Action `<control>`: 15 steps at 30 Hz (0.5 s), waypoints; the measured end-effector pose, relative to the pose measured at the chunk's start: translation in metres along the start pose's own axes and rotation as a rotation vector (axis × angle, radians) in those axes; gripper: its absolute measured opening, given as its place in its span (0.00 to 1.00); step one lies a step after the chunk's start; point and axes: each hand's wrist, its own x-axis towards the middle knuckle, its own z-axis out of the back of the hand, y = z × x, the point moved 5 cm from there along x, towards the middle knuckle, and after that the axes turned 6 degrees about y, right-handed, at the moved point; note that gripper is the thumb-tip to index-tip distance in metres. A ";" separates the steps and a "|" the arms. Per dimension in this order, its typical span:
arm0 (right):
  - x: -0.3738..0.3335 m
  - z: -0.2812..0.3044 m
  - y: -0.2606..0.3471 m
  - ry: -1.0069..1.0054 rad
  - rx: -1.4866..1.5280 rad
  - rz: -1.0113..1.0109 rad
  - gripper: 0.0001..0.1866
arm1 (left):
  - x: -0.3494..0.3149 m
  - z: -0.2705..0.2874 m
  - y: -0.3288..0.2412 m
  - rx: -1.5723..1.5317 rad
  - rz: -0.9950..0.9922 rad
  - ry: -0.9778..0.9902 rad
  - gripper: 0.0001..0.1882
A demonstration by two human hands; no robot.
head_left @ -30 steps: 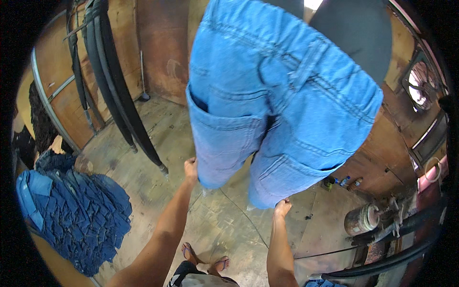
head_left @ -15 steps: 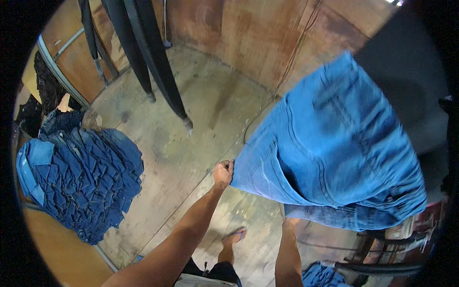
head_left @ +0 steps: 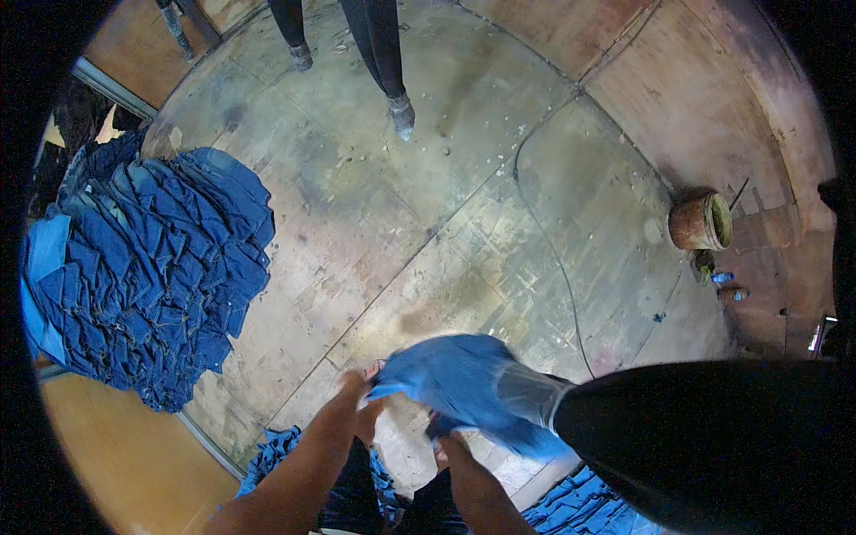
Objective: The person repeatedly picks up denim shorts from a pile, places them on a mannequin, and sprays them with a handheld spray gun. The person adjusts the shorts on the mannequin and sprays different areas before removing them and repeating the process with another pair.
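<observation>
A pair of blue jeans (head_left: 446,366), smeared by motion, is bunched low in front of me. The end of a black tapered form (head_left: 660,428), with a greyish tip (head_left: 528,394), reaches in from the right, and part of the cloth hangs about that tip. My left hand (head_left: 361,382) grips the near left edge of the jeans. Closer to my body, my right hand (head_left: 446,440) is closed on the lower edge; cloth partly covers its fingers.
Piled dark blue denim (head_left: 169,267) lies on the left. More blue denim (head_left: 588,508) is at the lower right. Black forms with grey ends (head_left: 379,53) hang at the top. A cable (head_left: 553,241) crosses the stained floor towards a dirty bucket (head_left: 700,223) by the wall.
The jeans, spread wide and filled out at the right before, are now gathered small and lower, nearer my body. The black form's tip shows beside them. Both hands came down, and the view shifted.
</observation>
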 end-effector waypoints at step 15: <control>-0.243 -0.134 0.175 0.580 -0.290 0.138 0.27 | -0.283 0.169 0.197 -1.079 -0.444 0.090 0.25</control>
